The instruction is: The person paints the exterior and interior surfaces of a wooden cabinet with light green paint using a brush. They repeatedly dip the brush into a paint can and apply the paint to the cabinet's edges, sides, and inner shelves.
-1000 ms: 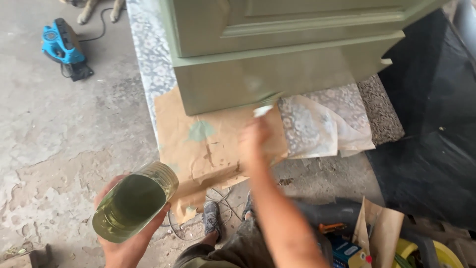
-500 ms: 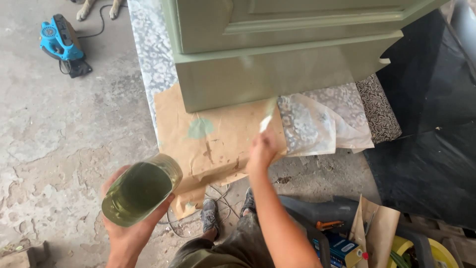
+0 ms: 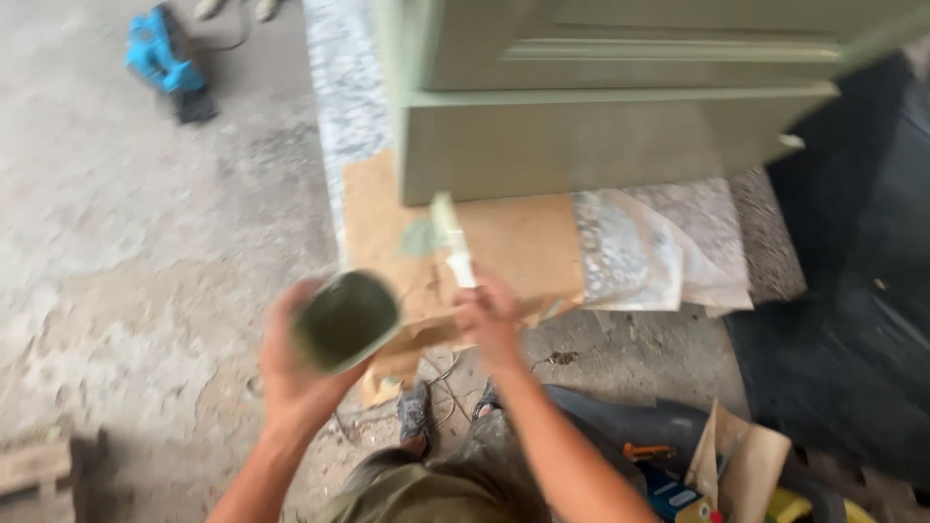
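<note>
- The left hand (image 3: 295, 373) was wrapped around a round, clear jar of dull green paint (image 3: 346, 320), its fingers closed on the side of it, and held it tilted with the open mouth facing up toward the camera
- The right hand (image 3: 487, 320) gripped a pale-handled paintbrush (image 3: 451, 239) with fingers closed around the lower handle; the bristle end pointed up and away from the person, toward the bottom edge of a sage-green painted wooden cabinet (image 3: 601, 136)
- The jar sat just to the left of the brush hand, the two close together but apart, both held in the air above the brown paper
- The brush tip lay close to the cabinet's lower left corner; the blur left it unclear whether the bristles touched the wood
- The cabinet stood on a sheet of brown kraft paper (image 3: 523, 242) marked with a green paint blot (image 3: 418, 238), and the paper lay over a grey floral-patterned cloth (image 3: 635, 252)
- Rough concrete floor (image 3: 136, 223) spread to the left, with a blue electric power tool (image 3: 163, 63) and its black cord well away near the top left corner
- A black plastic sheet (image 3: 852, 291) covered the right side
- The person's dark shoe (image 3: 415, 415) showed below the hands, near the edge of the paper
- The whole view was blurred by motion
</note>
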